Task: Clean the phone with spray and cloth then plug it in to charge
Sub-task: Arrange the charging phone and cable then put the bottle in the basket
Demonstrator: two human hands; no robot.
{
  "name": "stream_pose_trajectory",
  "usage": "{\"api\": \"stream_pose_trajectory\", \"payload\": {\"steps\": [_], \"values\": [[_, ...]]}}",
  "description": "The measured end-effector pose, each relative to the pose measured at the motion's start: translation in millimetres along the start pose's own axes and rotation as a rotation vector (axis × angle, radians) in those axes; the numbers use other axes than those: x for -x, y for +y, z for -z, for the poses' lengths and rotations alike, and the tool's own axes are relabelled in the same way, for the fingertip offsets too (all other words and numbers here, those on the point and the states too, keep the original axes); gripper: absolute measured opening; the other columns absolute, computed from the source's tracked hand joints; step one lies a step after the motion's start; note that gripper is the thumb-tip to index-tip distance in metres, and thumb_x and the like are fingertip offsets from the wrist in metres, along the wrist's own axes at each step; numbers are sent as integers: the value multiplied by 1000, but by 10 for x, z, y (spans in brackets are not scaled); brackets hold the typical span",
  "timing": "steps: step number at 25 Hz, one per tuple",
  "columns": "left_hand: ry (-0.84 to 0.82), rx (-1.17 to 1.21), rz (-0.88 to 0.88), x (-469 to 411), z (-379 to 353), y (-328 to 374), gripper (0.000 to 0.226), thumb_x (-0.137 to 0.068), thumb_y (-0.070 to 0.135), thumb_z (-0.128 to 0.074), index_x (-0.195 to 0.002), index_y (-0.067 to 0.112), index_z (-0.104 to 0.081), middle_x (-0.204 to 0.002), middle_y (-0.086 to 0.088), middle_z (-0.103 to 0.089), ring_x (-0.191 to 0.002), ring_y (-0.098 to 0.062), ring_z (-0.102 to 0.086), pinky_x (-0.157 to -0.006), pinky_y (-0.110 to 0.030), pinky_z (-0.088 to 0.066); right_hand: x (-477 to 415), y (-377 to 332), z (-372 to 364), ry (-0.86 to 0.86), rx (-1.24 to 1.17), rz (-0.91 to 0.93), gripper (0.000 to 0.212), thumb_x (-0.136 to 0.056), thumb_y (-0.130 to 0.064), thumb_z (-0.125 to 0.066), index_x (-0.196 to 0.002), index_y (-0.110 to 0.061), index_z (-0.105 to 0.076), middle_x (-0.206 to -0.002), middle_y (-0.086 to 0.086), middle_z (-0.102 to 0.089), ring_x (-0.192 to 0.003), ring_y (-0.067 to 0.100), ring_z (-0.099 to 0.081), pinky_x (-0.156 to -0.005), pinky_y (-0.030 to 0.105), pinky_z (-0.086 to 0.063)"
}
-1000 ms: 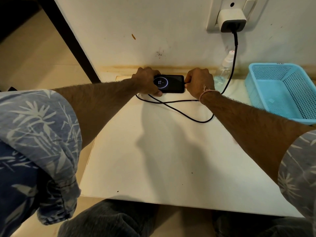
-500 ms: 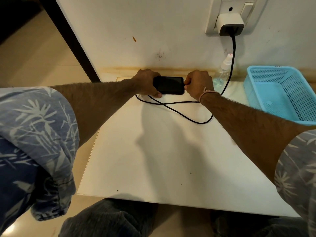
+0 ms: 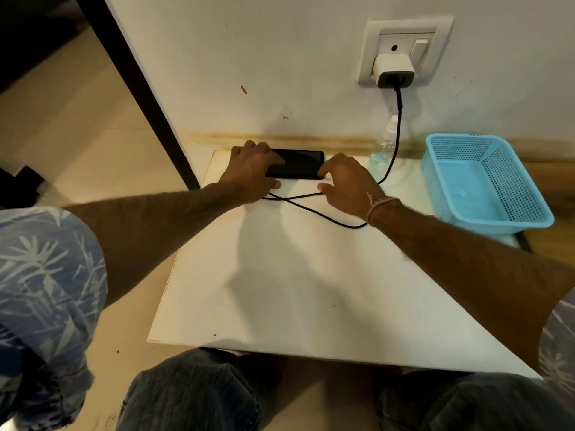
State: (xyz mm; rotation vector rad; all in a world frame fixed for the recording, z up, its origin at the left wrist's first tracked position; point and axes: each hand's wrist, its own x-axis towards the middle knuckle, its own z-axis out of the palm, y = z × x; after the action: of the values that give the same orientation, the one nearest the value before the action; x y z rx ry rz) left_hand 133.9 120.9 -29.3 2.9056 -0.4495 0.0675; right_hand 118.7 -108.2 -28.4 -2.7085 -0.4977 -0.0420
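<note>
both hands at phone: left hand grasps its left end; right hand unclenched, just beside right end.

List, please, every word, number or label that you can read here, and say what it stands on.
No readable text in this view.
Phone: screen dark, nothing shown.
Charger and wall socket plate: no marking visible.
Spray bottle: no legible label.
Blue basket: no writing visible.
</note>
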Motion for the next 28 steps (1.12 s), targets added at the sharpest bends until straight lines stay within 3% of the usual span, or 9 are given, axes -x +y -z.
{"api": "stream_pose_trajectory", "payload": {"steps": [3, 8, 12, 15, 17, 20, 22, 25, 28], "values": [[-79, 96, -51, 265, 8, -30, 20, -97, 21, -65, -114, 16, -73, -113, -6, -69, -103, -24, -61, -86, -34, -45, 331, 17, -53, -178, 72, 101, 42, -93, -32, -59, -132, -15, -54, -138, 6, -50, -128, 24, -44, -107, 37, -37], [-50, 111, -241, 782, 16, -93, 25, -100, 25, -61, -117, 13, -75, -109, -11, -72, -101, -32, -61, -88, -42, -48, 660, 168, -139, -275, 249, 208, 58, -102, -43, -32, -152, -15, -22, -161, 2, -15, -148, 20, -14, -120, 34, -12], [-17, -43, -362, 975, -32, -176, 28, -99, 18, -62, -124, 12, -72, -115, -16, -70, -102, -36, -63, -85, -42, -51, 677, 228, -213, -313, 338, 259, 53, -105, -28, -26, -154, -15, -8, -162, 2, -1, -150, 18, 0, -122, 38, -2], [43, -20, -275, 963, -40, -249, 24, -97, 14, -65, -118, 10, -75, -113, -15, -72, -101, -36, -64, -82, -39, -49, 534, 162, -251, -293, 340, 236, 60, -99, -7, -36, -154, -16, -13, -162, 1, -7, -150, 18, -6, -121, 36, -2], [84, 15, -185, 913, -65, -296, 21, -95, 13, -67, -113, 8, -77, -111, -14, -73, -100, -34, -63, -78, -34, -45, 439, 108, -294, -259, 317, 203, 60, -97, -4, -38, -153, -15, -19, -161, 2, -16, -148, 20, -14, -120, 35, -6], [120, 56, -25, 801, -110, -330, 22, -97, 18, -65, -114, 10, -77, -114, -11, -73, -103, -31, -60, -81, -36, -48, 303, 80, -312, -174, 279, 106, 44, -100, -14, -40, -144, -12, -40, -149, 9, -43, -136, 28, -39, -113, 39, -31], [152, 106, 77, 726, -148, -338, 21, -95, 18, -66, -111, 12, -78, -113, -8, -73, -106, -29, -57, -84, -40, -51, 188, 80, -285, -114, 366, 108, 34, -101, -19, -41, -131, -11, -56, -128, 12, -59, -119, 31, -51, -98, 40, -45], [178, 194, 232, 588, -203, -339, 19, -92, 17, -67, -107, 13, -79, -111, -6, -73, -107, -27, -57, -84, -40, -51, 57, 100, -254, -47, 432, 93, 30, -100, -24, -45, -111, -8, -67, -104, 15, -62, -99, 33, -55, -79, 39, -46], [212, 321, 372, 470, -220, -326, 18, -88, 12, -70, -102, 10, -80, -105, -7, -75, -94, -18, -59, -79, -30, -47, -24, 97, -246, -24, 440, 66, 30, -99, -29, -48, -109, -6, -65, -101, 16, -62, -96, 34, -57, -78, 42, -45]]}}
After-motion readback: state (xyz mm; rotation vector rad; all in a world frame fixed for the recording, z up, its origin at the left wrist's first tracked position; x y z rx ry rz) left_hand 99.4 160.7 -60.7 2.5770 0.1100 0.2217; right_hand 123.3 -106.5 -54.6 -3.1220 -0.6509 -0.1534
